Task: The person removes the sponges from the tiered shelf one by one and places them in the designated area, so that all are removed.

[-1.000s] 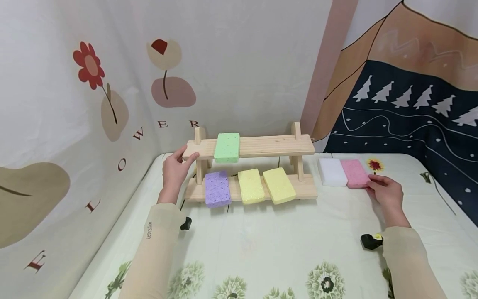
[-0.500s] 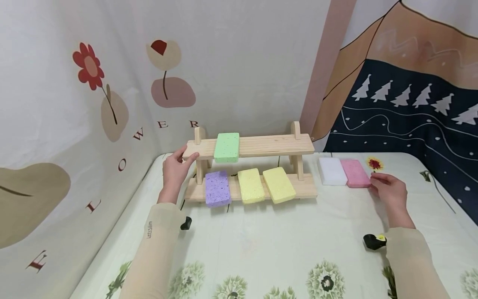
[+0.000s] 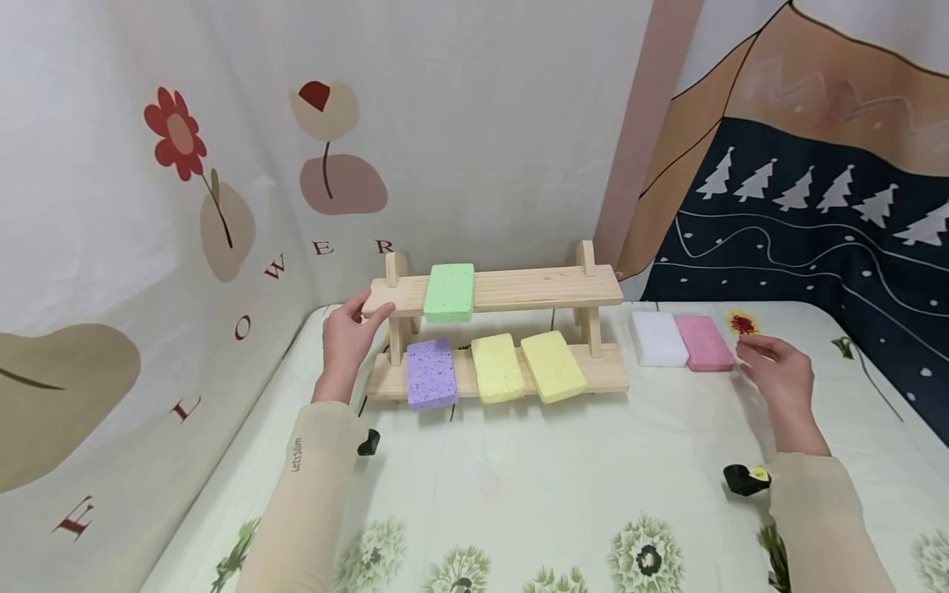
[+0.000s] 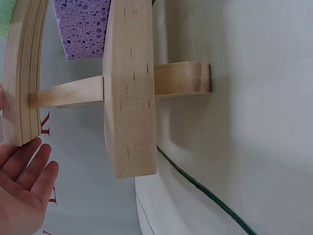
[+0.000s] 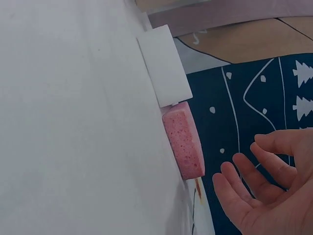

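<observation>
A two-tier wooden rack [image 3: 549,290] stands at the back of the table. My left hand [image 3: 344,346] holds the left end of its upper board, thumb at the front edge; in the left wrist view the other fingers [image 4: 36,169] are at the board's end. A green sponge [image 3: 450,293] lies on the upper tier. On the lower tier lean a purple sponge [image 3: 432,374] and two yellow sponges, one in the middle [image 3: 498,368] and one to its right. Right of the rack, a pink sponge [image 3: 704,343] adjoins a white sponge [image 3: 659,339]. My right hand [image 3: 782,379] hovers just right of the pink sponge, fingers loosely bent, holding nothing.
A patterned cloth [image 3: 519,478] covers the table. Printed curtains [image 3: 489,123] hang behind and on the left, with a dark tree-printed one [image 3: 801,222] at the right. Black wrist-camera parts [image 3: 745,479] stick out by the sleeves.
My right hand has drawn back slightly to the right, off the pink sponge's edge, leaving it beside the white one. The left hand stays on the rack.
</observation>
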`<state>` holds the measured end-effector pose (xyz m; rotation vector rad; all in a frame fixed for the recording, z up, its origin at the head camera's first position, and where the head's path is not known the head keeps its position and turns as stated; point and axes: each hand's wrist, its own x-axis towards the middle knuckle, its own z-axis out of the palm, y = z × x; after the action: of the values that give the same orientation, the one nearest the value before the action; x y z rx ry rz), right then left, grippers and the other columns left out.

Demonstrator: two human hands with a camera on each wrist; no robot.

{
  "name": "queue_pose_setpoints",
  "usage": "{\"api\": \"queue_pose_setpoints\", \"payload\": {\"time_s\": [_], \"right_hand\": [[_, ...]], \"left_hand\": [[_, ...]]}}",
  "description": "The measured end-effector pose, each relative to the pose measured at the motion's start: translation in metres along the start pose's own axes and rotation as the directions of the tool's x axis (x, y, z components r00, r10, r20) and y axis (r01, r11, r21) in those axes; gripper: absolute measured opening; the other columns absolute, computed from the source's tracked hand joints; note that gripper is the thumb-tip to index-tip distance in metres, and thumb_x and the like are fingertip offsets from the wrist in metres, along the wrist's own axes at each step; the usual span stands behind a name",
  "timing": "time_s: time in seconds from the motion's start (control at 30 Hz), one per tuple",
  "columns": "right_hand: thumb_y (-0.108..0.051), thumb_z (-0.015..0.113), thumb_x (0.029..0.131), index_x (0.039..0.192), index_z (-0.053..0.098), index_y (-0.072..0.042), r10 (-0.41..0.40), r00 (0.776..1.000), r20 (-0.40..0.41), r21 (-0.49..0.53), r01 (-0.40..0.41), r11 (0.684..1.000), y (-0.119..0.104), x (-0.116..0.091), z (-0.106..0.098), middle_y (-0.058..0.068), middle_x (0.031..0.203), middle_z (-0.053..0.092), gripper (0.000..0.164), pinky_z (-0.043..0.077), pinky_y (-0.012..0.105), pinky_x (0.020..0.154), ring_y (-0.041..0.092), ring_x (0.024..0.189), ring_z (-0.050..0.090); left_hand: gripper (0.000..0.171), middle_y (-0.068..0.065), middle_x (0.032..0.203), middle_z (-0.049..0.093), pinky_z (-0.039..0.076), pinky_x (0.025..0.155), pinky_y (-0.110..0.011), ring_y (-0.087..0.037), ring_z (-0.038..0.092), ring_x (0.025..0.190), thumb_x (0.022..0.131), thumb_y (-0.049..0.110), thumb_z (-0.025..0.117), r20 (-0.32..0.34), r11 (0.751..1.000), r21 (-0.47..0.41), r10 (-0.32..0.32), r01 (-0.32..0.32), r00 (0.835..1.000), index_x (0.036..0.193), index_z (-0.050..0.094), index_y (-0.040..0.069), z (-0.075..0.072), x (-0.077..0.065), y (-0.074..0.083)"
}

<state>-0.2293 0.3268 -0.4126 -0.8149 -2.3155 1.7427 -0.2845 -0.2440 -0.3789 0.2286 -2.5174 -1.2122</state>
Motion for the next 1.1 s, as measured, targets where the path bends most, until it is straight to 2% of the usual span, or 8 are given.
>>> {"api": "queue_pose_setpoints", "payload": {"time_s": [0.23, 0.43, 0.5, 0.6, 0.7, 0.87, 0.9, 1.1], "right_hand": [[-0.038, 0.062, 0.097, 0.13, 0.063, -0.03, -0.045, 0.999, 0.015, 0.013, 0.045, 0.999, 0.006, 0.003, 0.004, -0.028, 0.097, 0.052, 0.033, 0.052, 0.004, 0.075, -0.008, 0.095, 0.051], [-0.034, 0.058, 0.1, 0.145, 0.052, -0.013, -0.12, 0.992, 0.045, -0.074, 0.124, 0.99, -0.003, -0.012, 0.013, -0.025, 0.105, 0.05, 0.05, 0.052, 0.003, 0.076, 0.015, 0.117, 0.048], [-0.033, 0.057, 0.101, 0.145, 0.051, -0.01, -0.138, 0.989, 0.05, -0.087, 0.142, 0.986, -0.006, -0.017, 0.016, -0.02, 0.11, 0.053, 0.05, 0.049, 0.001, 0.073, 0.021, 0.123, 0.046], [-0.033, 0.055, 0.102, 0.145, 0.051, -0.008, -0.158, 0.985, 0.065, -0.107, 0.164, 0.981, -0.009, -0.024, 0.021, -0.003, 0.127, 0.057, 0.05, 0.048, 0.0, 0.072, 0.025, 0.129, 0.044], [-0.033, 0.055, 0.102, 0.144, 0.05, -0.006, -0.178, 0.98, 0.083, -0.112, 0.187, 0.976, -0.01, -0.029, 0.026, 0.003, 0.133, 0.055, 0.05, 0.048, 0.0, 0.074, 0.016, 0.12, 0.051], [-0.031, 0.058, 0.101, 0.143, 0.05, -0.003, -0.211, 0.969, 0.126, -0.066, 0.221, 0.973, -0.011, -0.034, 0.032, -0.019, 0.11, 0.053, 0.051, 0.051, 0.003, 0.073, -0.008, 0.087, 0.056], [-0.03, 0.058, 0.101, 0.142, 0.051, -0.002, -0.221, 0.966, 0.131, -0.068, 0.231, 0.971, -0.011, -0.035, 0.034, -0.019, 0.109, 0.053, 0.05, 0.051, 0.003, 0.073, -0.01, 0.084, 0.056], [-0.029, 0.057, 0.101, 0.14, 0.053, -0.002, -0.255, 0.957, 0.136, -0.12, 0.272, 0.955, -0.011, -0.039, 0.043, 0.011, 0.131, 0.059, 0.048, 0.048, 0.001, 0.071, -0.016, 0.081, 0.05]], "left_hand": [[0.073, -0.013, 0.149, 0.053, 0.045, 0.112, -0.048, -0.032, 0.053, 0.135, 0.089, 0.055, 0.068, -0.002, 1.0, -0.002, 0.007, -0.007, 1.0, 0.148, 0.049, 0.018, 0.0, 0.001, -0.001], [0.072, -0.013, 0.148, 0.053, 0.045, 0.111, -0.048, -0.033, 0.054, 0.133, 0.089, 0.055, 0.067, -0.004, 1.0, -0.001, 0.015, -0.015, 1.0, 0.148, 0.049, 0.018, 0.0, 0.0, 0.0], [0.073, -0.013, 0.148, 0.053, 0.045, 0.111, -0.049, -0.033, 0.054, 0.134, 0.089, 0.056, 0.067, -0.001, 1.0, -0.003, 0.011, -0.011, 1.0, 0.148, 0.048, 0.018, -0.001, -0.001, 0.0], [0.073, -0.013, 0.149, 0.052, 0.045, 0.111, -0.048, -0.032, 0.053, 0.134, 0.089, 0.057, 0.067, 0.003, 1.0, -0.005, 0.002, -0.002, 1.0, 0.148, 0.048, 0.019, -0.001, -0.001, 0.001], [0.073, -0.013, 0.149, 0.052, 0.045, 0.111, -0.048, -0.033, 0.053, 0.134, 0.089, 0.056, 0.068, 0.002, 1.0, -0.004, 0.0, 0.0, 1.0, 0.148, 0.048, 0.019, -0.001, -0.001, 0.001], [0.073, -0.012, 0.15, 0.051, 0.045, 0.112, -0.048, -0.033, 0.052, 0.136, 0.088, 0.057, 0.068, 0.004, 1.0, -0.004, -0.004, 0.004, 1.0, 0.148, 0.049, 0.019, -0.001, 0.0, 0.001], [0.074, -0.012, 0.15, 0.051, 0.045, 0.112, -0.048, -0.033, 0.052, 0.136, 0.088, 0.057, 0.068, 0.005, 1.0, -0.006, -0.007, 0.007, 1.0, 0.148, 0.049, 0.02, -0.001, 0.0, 0.001], [0.074, -0.011, 0.151, 0.05, 0.045, 0.113, -0.047, -0.033, 0.052, 0.137, 0.088, 0.057, 0.068, 0.007, 1.0, -0.014, -0.005, 0.005, 1.0, 0.149, 0.048, 0.02, -0.001, -0.001, 0.001]]}}
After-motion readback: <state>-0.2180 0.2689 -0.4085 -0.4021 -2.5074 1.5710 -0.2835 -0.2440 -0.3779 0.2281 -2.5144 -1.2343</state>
